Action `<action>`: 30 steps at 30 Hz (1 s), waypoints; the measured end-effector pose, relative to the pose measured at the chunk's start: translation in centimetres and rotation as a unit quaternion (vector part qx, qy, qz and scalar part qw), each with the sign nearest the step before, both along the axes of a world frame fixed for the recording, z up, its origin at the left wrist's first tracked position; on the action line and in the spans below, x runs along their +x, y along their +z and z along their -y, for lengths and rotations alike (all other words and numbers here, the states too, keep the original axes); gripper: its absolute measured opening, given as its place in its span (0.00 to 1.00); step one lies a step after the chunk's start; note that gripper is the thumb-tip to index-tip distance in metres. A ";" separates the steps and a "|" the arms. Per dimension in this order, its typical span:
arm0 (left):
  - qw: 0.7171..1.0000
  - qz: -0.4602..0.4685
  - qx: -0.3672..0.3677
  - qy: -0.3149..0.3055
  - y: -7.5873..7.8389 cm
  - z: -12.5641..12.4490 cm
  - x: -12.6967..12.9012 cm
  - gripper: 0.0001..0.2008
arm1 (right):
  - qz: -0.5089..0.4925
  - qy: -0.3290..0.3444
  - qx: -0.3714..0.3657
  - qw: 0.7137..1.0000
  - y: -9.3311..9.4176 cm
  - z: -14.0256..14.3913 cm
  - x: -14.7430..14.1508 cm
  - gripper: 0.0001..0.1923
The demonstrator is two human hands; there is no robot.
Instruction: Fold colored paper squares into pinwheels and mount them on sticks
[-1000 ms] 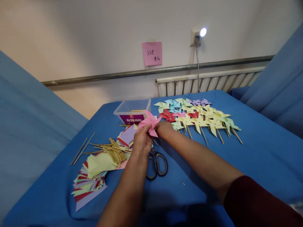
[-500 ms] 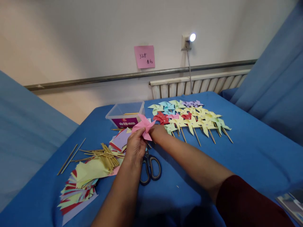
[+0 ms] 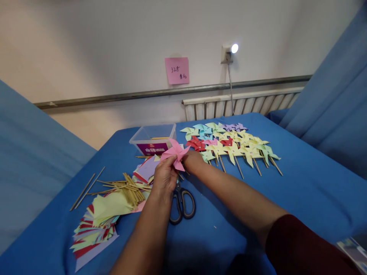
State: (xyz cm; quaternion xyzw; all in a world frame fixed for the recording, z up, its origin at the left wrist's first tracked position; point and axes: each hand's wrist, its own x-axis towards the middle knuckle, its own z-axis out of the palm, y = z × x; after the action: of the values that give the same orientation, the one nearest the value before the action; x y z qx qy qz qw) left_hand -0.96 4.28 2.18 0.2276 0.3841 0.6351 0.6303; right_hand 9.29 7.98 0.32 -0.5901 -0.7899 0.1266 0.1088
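Note:
My left hand (image 3: 166, 173) pinches a pink paper pinwheel (image 3: 176, 153), its blades folded in toward the centre. Just to the right of it, my right hand (image 3: 192, 161) reaches behind the pinwheel, close to the plastic box; its fingers are hidden, so what they touch does not show. Below the hands lie dark-handled scissors (image 3: 182, 204), blades pointing away and partly covered by my left hand. A lilac paper sheet (image 3: 146, 168) rests on a stack beside my left hand.
A clear plastic box (image 3: 153, 133) with a purple label stands behind the hands. Finished pinwheels (image 3: 229, 143) on sticks spread at the right back. Wooden sticks (image 3: 130, 193) lie over fanned coloured paper (image 3: 94, 236) at the left. Two separate sticks (image 3: 86, 189) lie farther left.
The view has shifted very slightly. Both hands stay in nearly the same place, and the pink pinwheel is still in my left hand.

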 end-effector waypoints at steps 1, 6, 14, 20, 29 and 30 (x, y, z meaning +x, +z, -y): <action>1.000 0.001 0.001 0.002 0.0 0.0 -0.1 0.08 | -0.004 -0.003 0.008 1.000 0.1 0.1 0.3 0.16; 1.000 0.008 0.001 0.017 -0.1 -0.2 -0.3 0.06 | -0.045 -0.052 0.047 0.997 0.1 2.6 2.6 0.15; 1.000 -0.003 0.011 0.009 -0.4 0.2 0.2 0.06 | -0.061 0.085 -0.016 0.994 -3.0 8.3 5.9 0.08; 1.000 -0.014 -0.002 0.025 -0.7 0.1 0.4 0.06 | -0.071 0.087 -0.017 0.994 -3.3 8.2 7.3 0.12; 1.000 -0.020 -0.010 0.013 -0.8 0.2 0.7 0.06 | -0.042 0.000 -0.005 0.999 -3.1 8.4 7.9 0.12; 1.000 -0.021 -0.012 0.015 -0.8 0.2 0.7 0.06 | -0.036 0.004 -0.006 0.999 -3.0 8.5 7.5 0.11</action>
State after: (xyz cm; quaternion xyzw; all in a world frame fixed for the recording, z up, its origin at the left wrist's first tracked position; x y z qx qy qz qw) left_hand -0.25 4.09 1.42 0.2269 0.4083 0.6351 0.6152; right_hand 16.82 -0.56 -2.64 -0.5830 -0.7867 0.1533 0.1330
